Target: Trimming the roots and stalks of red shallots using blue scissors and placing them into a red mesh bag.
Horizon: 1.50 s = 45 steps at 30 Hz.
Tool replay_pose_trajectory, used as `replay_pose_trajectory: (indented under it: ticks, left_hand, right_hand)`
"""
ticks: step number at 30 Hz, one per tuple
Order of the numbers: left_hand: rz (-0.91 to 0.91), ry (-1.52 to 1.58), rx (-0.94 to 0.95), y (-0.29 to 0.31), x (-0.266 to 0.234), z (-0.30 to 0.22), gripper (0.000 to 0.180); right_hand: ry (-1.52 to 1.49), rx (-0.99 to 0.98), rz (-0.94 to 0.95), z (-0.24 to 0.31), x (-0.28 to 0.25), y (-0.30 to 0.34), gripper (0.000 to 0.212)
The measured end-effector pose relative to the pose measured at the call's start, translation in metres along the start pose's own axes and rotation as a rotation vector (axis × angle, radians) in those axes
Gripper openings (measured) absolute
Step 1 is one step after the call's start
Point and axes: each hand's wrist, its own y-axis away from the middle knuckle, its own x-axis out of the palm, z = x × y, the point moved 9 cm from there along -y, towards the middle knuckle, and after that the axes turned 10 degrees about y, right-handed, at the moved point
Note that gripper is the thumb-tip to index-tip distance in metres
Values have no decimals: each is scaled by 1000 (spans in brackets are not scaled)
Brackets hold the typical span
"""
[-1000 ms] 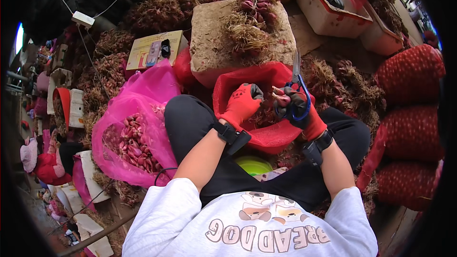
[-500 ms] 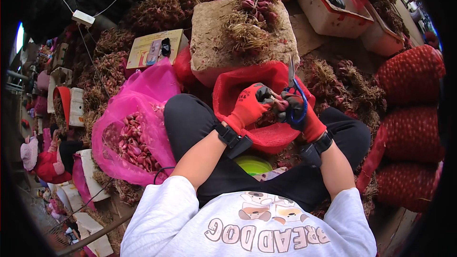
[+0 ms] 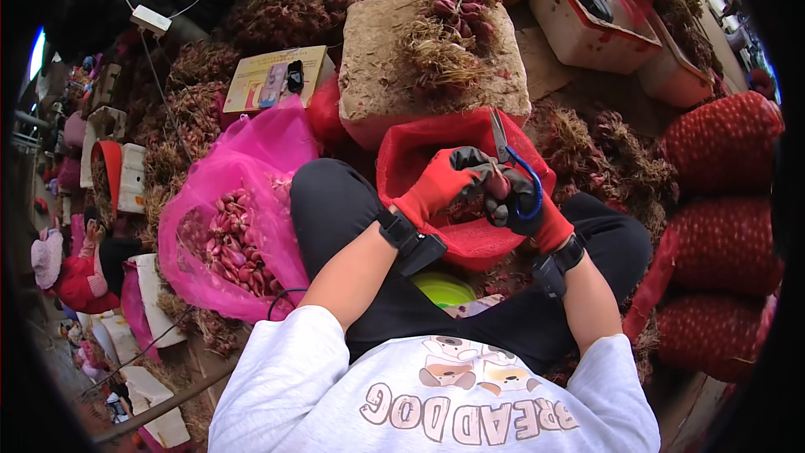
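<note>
Both my hands wear red gloves with dark grey fingers. My left hand [image 3: 450, 182] pinches a small pink shallot [image 3: 498, 184] at its fingertips. Close against it, my right hand [image 3: 537, 216] is closed on scissors with blue handles [image 3: 537, 189]. The scissor blades [image 3: 501, 136] point up and away from me, just beyond the shallot; I cannot tell whether they are parted. Right-hand fingertips come up near the shallot's lower end. Below both hands a red mesh bag [image 3: 398, 151] gapes between my knees, its contents mostly hidden by my hands.
Left of my knee lies a pink mesh bag [image 3: 197, 201] of loose shallots. Ahead, a dirty foam block [image 3: 369, 59] bears a shallot bunch [image 3: 453, 33]. Filled red sacks [image 3: 721, 239] stack at right, and a foam box [image 3: 587, 46] stands far right. Another person [image 3: 80, 277] sits far left.
The scissor blades have swung a little left and lower. The shallot has turned and shows more clearly between my hands.
</note>
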Motion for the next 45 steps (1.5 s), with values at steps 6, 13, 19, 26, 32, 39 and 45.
replay_pose_trajectory:
  ticks: [6,13,19,26,32,39,45]
  left_hand:
    - [-145,75,-113,-6,-30,23,15]
    - [-78,-494,427,14,5,-48,24]
    - [111,-750,181,6,5,-16,27]
    - [120,-216,82,-2,-2,9,23]
    - [177,-171,51,2,5,9,31]
    - [169,-220,-16,10,13,-1,22]
    - [124,-656,531,12,24,-44,19]
  right_hand:
    - [434,-225,-427,32,-22,6,33]
    - [303,-276,-341,41,-21,8,23]
    - [425,-176,-328,35,-24,11,20]
    - [268,-164,-397,41,-13,17,27]
    - [255,-284,-298,48,-16,17,26]
    - [272,-270,-277,44,-19,18,21]
    - [199,-185,-338,44,-20,18,11]
